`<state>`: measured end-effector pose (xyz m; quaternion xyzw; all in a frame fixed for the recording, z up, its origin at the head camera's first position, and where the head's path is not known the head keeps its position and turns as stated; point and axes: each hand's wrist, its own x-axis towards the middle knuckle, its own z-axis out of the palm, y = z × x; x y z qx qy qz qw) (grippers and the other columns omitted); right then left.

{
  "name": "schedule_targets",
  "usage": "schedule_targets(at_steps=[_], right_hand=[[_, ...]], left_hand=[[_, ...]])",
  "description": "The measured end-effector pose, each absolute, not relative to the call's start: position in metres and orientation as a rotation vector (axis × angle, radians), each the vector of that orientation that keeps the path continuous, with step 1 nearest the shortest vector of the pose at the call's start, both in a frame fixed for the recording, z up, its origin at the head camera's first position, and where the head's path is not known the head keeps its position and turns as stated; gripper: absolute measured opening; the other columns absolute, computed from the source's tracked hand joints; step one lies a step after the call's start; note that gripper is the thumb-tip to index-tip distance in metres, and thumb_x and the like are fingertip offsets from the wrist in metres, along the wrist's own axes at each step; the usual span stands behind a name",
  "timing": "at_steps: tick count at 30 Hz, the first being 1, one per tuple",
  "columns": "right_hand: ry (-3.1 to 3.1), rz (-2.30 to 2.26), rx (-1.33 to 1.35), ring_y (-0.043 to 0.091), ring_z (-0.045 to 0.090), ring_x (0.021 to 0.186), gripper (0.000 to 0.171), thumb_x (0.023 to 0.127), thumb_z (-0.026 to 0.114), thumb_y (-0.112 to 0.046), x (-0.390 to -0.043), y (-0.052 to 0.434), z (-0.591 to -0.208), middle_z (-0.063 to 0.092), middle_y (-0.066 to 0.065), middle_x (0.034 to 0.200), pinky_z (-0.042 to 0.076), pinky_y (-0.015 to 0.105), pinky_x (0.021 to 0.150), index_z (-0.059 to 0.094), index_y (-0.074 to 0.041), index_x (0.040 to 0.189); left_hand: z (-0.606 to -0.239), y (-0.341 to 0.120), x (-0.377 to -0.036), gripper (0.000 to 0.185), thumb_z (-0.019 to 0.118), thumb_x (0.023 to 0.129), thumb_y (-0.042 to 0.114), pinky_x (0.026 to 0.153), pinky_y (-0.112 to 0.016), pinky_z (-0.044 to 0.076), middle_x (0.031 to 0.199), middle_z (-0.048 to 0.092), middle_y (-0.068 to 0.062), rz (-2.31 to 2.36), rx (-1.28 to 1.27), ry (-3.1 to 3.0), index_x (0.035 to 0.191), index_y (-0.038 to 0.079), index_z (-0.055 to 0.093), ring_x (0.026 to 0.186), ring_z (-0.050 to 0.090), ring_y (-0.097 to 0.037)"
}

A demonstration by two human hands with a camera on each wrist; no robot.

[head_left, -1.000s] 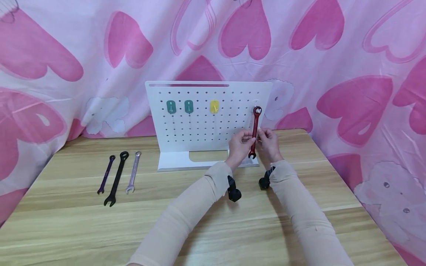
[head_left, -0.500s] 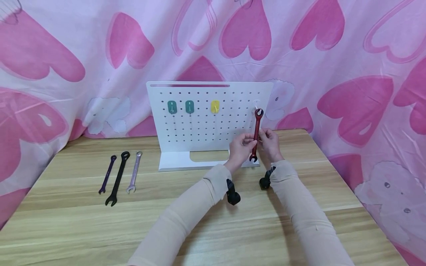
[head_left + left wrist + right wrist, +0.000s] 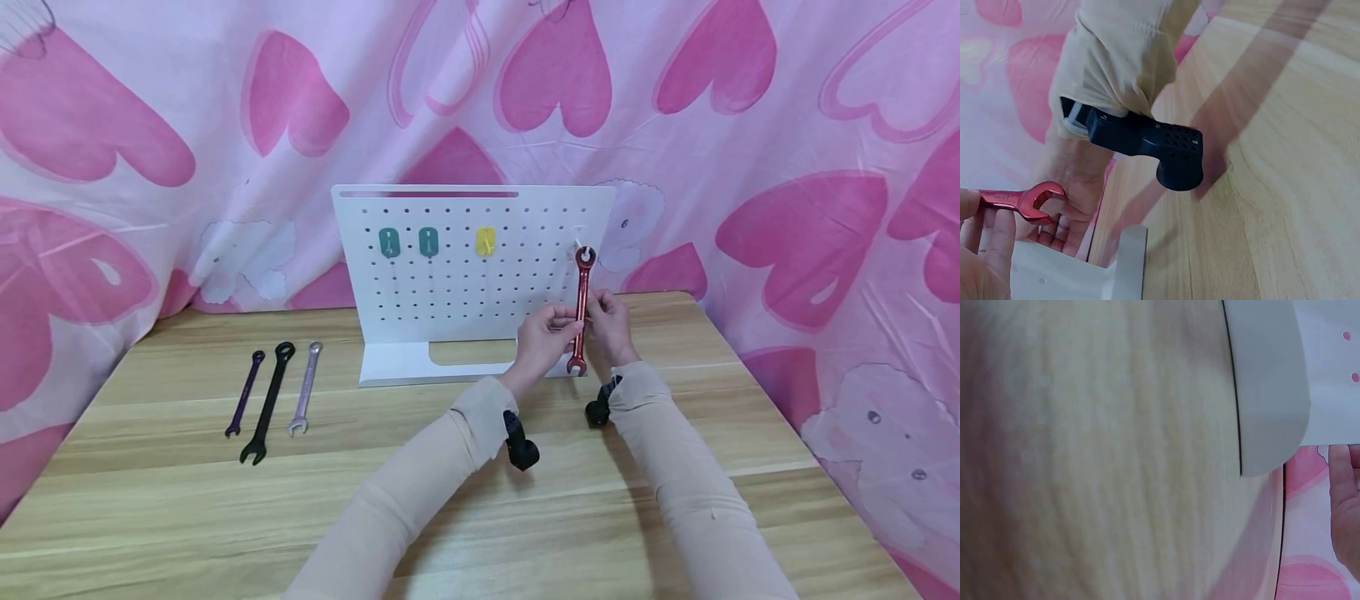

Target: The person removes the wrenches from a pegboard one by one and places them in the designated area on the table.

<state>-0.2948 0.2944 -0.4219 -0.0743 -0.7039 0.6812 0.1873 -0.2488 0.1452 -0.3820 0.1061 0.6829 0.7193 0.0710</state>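
Observation:
A red wrench [image 3: 581,307] stands upright in front of the white pegboard [image 3: 457,275], its ring end at a white hook [image 3: 578,242] near the board's right edge. My left hand [image 3: 547,333] pinches the shaft from the left and my right hand [image 3: 609,325] grips it from the right. In the left wrist view the wrench's open jaw end [image 3: 1038,203] shows beside my left fingers [image 3: 988,240]. The right wrist view shows only the board's foot [image 3: 1269,394], the tabletop and part of my right hand [image 3: 1346,506].
Purple [image 3: 243,393], black [image 3: 266,402] and silver [image 3: 303,388] wrenches lie side by side on the wooden table [image 3: 187,500] at the left. Two teal hooks [image 3: 388,242] and a yellow hook [image 3: 485,240] hang on the board. A pink heart-patterned curtain [image 3: 787,167] backs the table.
The red wrench has slid down a little and shifted slightly right; its ring end now sits lower on the white hook. Both hands stay on the shaft.

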Motion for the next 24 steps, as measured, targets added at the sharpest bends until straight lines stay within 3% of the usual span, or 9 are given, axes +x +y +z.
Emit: schedule_targets(at_steps=[8,15,24], right_hand=[[-2.043,1.857,-0.248,0.001,0.045,0.059,0.02,0.097,0.051,-0.021,-0.293,0.294,-0.42,0.049,-0.01,0.066,0.037,0.013,0.05,0.054,-0.017,0.078],[-2.073,1.897,-0.301,0.003,0.046,0.061,0.019,0.098,0.05,-0.022,-0.29,0.294,-0.415,0.05,-0.009,0.067,0.041,0.014,0.053,0.053,-0.014,0.081],[-2.11,1.805,-0.305,0.005,0.043,0.067,0.021,0.098,0.05,-0.024,-0.293,0.296,-0.42,0.047,-0.008,0.071,0.037,0.015,0.057,0.051,-0.011,0.081]], left_hand=[[-0.376,0.139,-0.244,0.015,0.068,0.086,0.011,0.067,-0.026,0.058,0.091,0.069,-0.004,2.177,0.276,1.9,0.101,0.009,0.067,0.075,0.064,-0.01],[-0.371,0.136,-0.242,0.015,0.067,0.086,0.011,0.07,-0.028,0.058,0.091,0.069,-0.004,2.191,0.229,1.79,0.102,0.01,0.067,0.077,0.065,-0.011],[-0.363,0.134,-0.238,0.016,0.066,0.088,0.01,0.074,-0.03,0.058,0.089,0.067,-0.003,2.216,0.214,1.694,0.104,0.008,0.066,0.075,0.063,-0.01]])
